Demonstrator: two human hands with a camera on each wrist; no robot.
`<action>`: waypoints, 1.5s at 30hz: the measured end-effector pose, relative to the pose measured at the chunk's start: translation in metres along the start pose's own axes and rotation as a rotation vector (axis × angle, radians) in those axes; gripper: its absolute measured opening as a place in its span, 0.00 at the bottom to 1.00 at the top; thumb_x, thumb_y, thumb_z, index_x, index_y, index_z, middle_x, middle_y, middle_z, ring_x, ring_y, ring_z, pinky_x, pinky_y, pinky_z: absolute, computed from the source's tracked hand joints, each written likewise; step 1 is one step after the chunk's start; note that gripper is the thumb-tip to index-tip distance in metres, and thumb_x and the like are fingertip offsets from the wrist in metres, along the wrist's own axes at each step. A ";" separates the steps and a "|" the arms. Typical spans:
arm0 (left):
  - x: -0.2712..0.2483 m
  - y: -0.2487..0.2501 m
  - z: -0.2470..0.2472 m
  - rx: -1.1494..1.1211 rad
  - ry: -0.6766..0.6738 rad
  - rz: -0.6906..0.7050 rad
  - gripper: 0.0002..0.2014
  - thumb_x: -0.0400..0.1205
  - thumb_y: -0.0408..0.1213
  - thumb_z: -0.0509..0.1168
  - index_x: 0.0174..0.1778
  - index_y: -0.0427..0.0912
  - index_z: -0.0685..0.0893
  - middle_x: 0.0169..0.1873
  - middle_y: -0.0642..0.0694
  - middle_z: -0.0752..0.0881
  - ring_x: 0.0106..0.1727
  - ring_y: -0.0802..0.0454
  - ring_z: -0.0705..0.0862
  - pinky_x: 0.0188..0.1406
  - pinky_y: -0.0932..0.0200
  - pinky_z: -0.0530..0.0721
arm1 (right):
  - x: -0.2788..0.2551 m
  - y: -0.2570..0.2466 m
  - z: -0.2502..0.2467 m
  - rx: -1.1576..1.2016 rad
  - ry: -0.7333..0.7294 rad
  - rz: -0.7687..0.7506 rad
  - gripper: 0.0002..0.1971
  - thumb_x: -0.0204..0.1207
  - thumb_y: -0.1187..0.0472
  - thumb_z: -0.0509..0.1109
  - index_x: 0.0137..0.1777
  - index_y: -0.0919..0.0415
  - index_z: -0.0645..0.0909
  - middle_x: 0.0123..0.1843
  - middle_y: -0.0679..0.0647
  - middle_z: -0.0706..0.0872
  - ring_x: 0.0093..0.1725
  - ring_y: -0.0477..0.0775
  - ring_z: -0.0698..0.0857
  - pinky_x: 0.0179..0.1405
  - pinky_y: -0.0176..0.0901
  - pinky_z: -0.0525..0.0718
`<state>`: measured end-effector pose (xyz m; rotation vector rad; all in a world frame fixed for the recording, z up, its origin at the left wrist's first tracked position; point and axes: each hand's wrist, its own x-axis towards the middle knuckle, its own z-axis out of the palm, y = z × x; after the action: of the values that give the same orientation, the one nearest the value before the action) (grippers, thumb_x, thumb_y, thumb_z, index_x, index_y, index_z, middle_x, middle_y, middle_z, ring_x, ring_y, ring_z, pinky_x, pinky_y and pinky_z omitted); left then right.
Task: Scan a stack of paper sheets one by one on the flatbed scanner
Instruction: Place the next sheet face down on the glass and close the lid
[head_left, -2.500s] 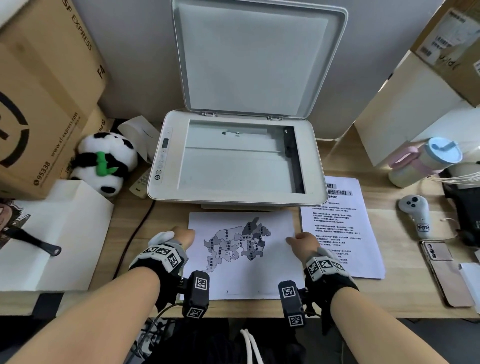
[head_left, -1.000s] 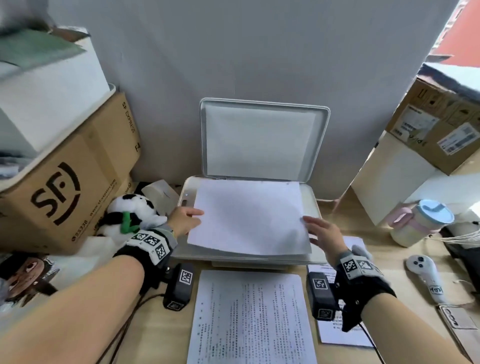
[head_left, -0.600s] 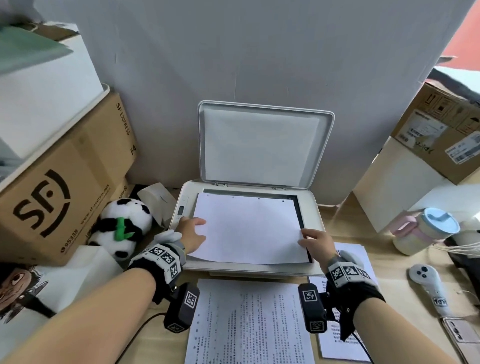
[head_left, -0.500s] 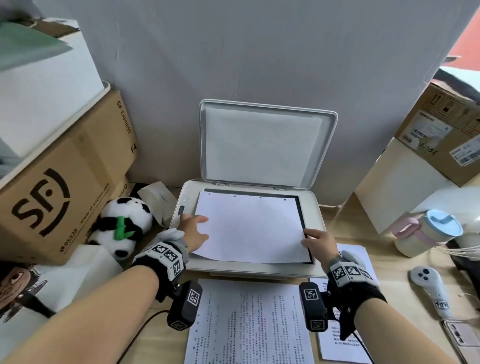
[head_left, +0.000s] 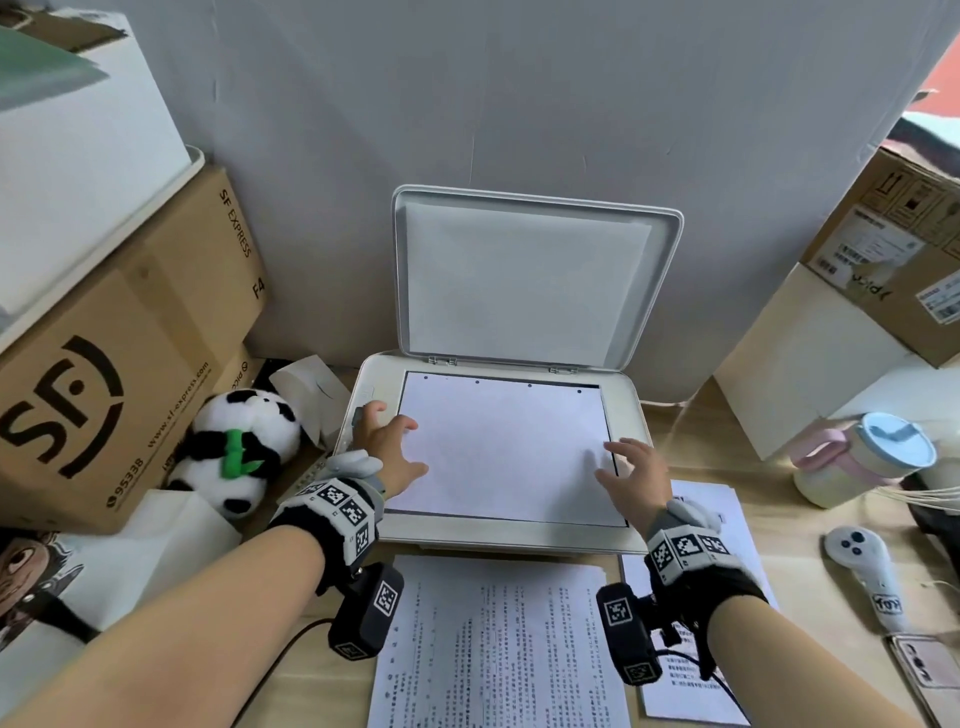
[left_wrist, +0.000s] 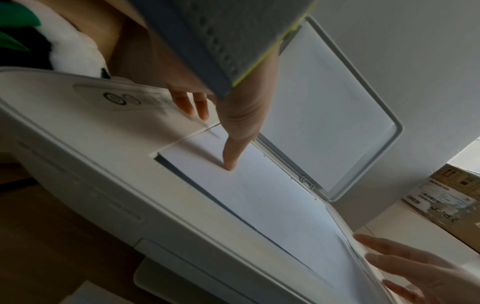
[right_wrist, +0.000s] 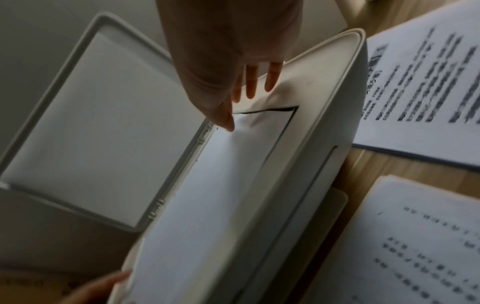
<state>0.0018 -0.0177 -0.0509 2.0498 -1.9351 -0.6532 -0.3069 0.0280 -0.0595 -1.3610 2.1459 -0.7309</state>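
Observation:
A white sheet (head_left: 504, 447) lies blank side up on the glass of the flatbed scanner (head_left: 631, 415), whose lid (head_left: 524, 275) stands raised against the wall. My left hand (head_left: 387, 444) is spread flat at the sheet's left edge; its thumb (left_wrist: 232, 156) touches the paper. My right hand (head_left: 631, 473) is spread over the sheet's right front corner, fingers straight, thumb (right_wrist: 224, 120) at the paper. A stack of printed sheets (head_left: 498, 644) lies on the desk in front of the scanner. A second printed pile (head_left: 701, 519) lies at the right.
Cardboard boxes (head_left: 119, 353) and a plush panda (head_left: 234, 452) crowd the left of the scanner. At the right stand a lidded cup (head_left: 862, 457), a white controller (head_left: 862, 577), a phone (head_left: 930, 670) and more boxes (head_left: 893, 249).
The map sheet was lifted off the stack, turned face down and laid on the glass. Both hands have since gone from holding its edges to lying spread on it.

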 end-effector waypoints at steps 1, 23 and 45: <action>0.001 0.001 -0.001 0.031 -0.015 0.009 0.26 0.71 0.44 0.76 0.65 0.49 0.79 0.77 0.48 0.57 0.78 0.47 0.59 0.73 0.54 0.66 | -0.001 0.002 0.002 -0.069 -0.021 -0.058 0.21 0.72 0.60 0.73 0.66 0.56 0.81 0.73 0.52 0.76 0.71 0.55 0.74 0.70 0.43 0.69; 0.006 0.000 0.000 0.139 -0.255 0.049 0.28 0.82 0.44 0.64 0.78 0.54 0.65 0.82 0.56 0.55 0.83 0.54 0.54 0.80 0.44 0.55 | -0.003 -0.002 0.006 -0.409 -0.145 -0.131 0.34 0.75 0.42 0.67 0.80 0.49 0.64 0.82 0.41 0.63 0.82 0.49 0.56 0.81 0.48 0.55; 0.080 0.043 -0.072 -0.531 -0.007 -0.162 0.35 0.81 0.30 0.63 0.82 0.41 0.54 0.75 0.35 0.69 0.69 0.41 0.75 0.64 0.53 0.73 | 0.008 0.007 0.000 0.307 0.144 0.056 0.17 0.79 0.62 0.66 0.67 0.59 0.77 0.69 0.55 0.78 0.72 0.56 0.74 0.72 0.49 0.71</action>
<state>0.0002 -0.1096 0.0197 1.8629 -1.4018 -1.0759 -0.3141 0.0226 -0.0652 -1.1131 2.0635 -1.1136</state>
